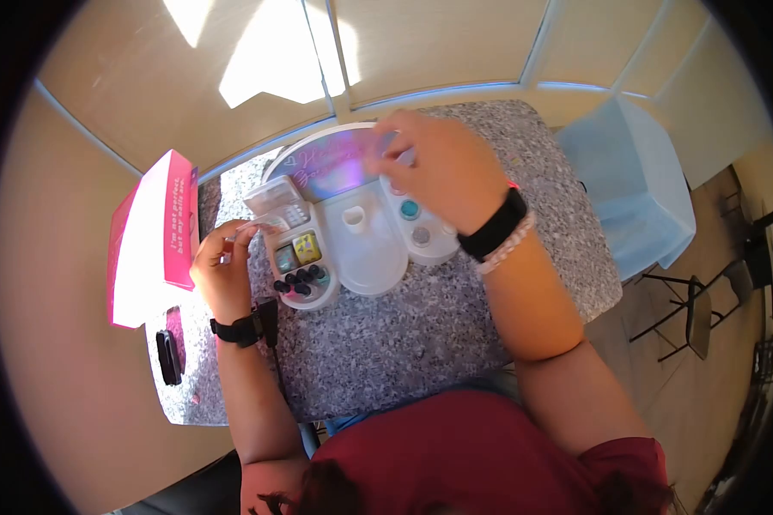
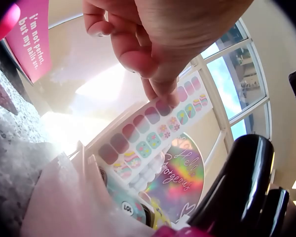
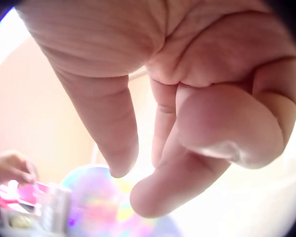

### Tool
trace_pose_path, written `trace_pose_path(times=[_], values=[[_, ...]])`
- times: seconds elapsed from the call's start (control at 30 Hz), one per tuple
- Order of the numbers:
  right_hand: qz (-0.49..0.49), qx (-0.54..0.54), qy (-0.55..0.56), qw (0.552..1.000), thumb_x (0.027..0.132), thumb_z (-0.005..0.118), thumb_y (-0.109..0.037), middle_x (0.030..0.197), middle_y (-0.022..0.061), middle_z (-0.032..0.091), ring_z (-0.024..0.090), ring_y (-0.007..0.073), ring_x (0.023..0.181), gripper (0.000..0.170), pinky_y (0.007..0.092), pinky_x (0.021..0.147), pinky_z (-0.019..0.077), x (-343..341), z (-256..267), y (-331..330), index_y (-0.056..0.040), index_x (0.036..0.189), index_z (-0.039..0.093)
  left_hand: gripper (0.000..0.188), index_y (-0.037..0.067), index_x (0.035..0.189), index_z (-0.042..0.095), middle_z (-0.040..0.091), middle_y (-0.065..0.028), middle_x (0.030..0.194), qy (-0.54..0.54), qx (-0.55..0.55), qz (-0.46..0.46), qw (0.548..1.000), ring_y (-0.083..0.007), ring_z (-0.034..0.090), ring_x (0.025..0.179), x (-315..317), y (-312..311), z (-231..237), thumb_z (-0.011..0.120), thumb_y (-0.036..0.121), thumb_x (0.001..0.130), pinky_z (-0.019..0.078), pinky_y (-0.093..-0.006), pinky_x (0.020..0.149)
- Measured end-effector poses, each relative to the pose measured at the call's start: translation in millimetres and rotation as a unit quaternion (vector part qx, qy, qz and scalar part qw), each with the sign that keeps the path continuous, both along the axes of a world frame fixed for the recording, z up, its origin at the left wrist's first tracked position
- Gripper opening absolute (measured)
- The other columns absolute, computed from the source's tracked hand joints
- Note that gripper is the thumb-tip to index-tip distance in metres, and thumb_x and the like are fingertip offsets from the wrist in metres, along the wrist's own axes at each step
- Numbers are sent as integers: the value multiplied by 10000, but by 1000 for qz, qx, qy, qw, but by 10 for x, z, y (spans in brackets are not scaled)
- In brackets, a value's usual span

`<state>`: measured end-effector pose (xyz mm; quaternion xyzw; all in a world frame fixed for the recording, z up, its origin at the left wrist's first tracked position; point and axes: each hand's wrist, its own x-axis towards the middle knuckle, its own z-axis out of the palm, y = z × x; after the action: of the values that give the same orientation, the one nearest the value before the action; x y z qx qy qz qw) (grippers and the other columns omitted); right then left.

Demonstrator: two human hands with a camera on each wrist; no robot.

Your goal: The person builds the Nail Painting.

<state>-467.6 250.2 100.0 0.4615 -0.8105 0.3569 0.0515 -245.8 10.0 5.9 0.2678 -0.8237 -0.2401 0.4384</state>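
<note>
My left hand [image 1: 223,268] pinches a clear sheet of nail stickers [image 2: 140,129] between thumb and fingertips, over the left side of a white nail kit case [image 1: 365,268]. Pink, mauve and patterned stickers run along the sheet in two rows. Below it, the case's left compartment holds several dark-capped nail polish bottles [image 1: 301,279] and a yellow patterned item [image 1: 307,249]. My right hand [image 1: 451,167], blurred in the head view, hovers over the right side of the case with fingers loosely bent. In the right wrist view nothing shows between its thumb and fingers.
An iridescent mirror panel [image 1: 339,163] with lettering stands at the back of the case. Small round pots, one teal [image 1: 410,209], sit on the right. A pink box [image 1: 180,227] stands left on the speckled table [image 1: 386,352]. A blue-covered object [image 1: 631,184] lies beyond the right edge.
</note>
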Motion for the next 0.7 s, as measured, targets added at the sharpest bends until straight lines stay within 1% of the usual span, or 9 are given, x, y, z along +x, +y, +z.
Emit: trace_pose_path(times=[0.1,0.13,0.17,0.23,0.3,0.33,0.43,0.5,0.7], values=[[-139,8,40,989,889,788,-245,943,121,784,770,259,898,258,395,782,595,-619,-123,563,-71,1079,768,136,79,979,811,787,-38,913,47,24,-25,998,-104,616,618,-7,-7,-21,874,85,858,502,-276,596],[-178,44,26,983,890,774,-260,981,116,786,756,291,944,242,427,832,587,-919,-264,742,-88,1060,781,134,78,976,811,788,-35,918,75,54,-33,995,-103,605,610,-7,0,-17,873,81,857,501,-272,594],[-216,79,10,973,891,760,-275,1020,111,788,741,322,990,229,459,883,578,-1211,-429,908,-104,1040,793,127,74,966,810,796,-40,909,55,30,-25,998,-115,636,627,-9,31,32,871,77,855,506,-279,597],[-267,177,-1,947,883,779,-305,1105,142,781,727,342,1048,270,465,924,567,-1629,-717,1167,-108,1065,815,123,74,961,809,800,-45,904,32,-4,-27,999,-125,657,645,-46,55,46,870,72,853,512,-282,603],[-281,227,13,932,870,807,-338,1166,174,764,709,365,1100,327,480,961,551,-1914,-1021,1283,-114,1107,818,111,77,944,805,810,-63,897,-2,-44,-25,999,-146,705,690,-57,52,47,862,57,851,532,-285,630],[-297,257,-31,919,844,839,-363,1182,182,755,697,375,1116,348,493,975,540,-1886,-1009,1249,-104,1075,819,126,81,957,823,813,-57,943,3,-31,-42,999,-126,629,654,-50,26,20,874,61,844,505,-289,620],[-286,219,-18,932,837,857,-326,997,164,782,735,346,985,274,466,889,560,-1972,-1217,1265,-75,935,807,157,77,976,815,815,-76,924,-31,-17,-45,998,-147,724,719,-39,-20,-16,890,108,842,562,-283,667],[-303,213,-25,928,846,854,-246,1011,176,780,737,351,985,212,470,895,561,-1978,-1244,1236,-58,925,798,181,79,993,816,811,-86,917,-32,-20,-31,999,-145,720,690,-36,-48,-41,895,136,841,561,-288,648],[-310,219,-28,925,858,841,-207,1013,167,780,740,336,1002,177,454,909,564,-2078,-1334,1220,-59,939,788,187,74,969,805,799,-90,897,-53,-31,-18,998,-160,724,680,-43,-20,-28,899,171,839,557,-299,642]])
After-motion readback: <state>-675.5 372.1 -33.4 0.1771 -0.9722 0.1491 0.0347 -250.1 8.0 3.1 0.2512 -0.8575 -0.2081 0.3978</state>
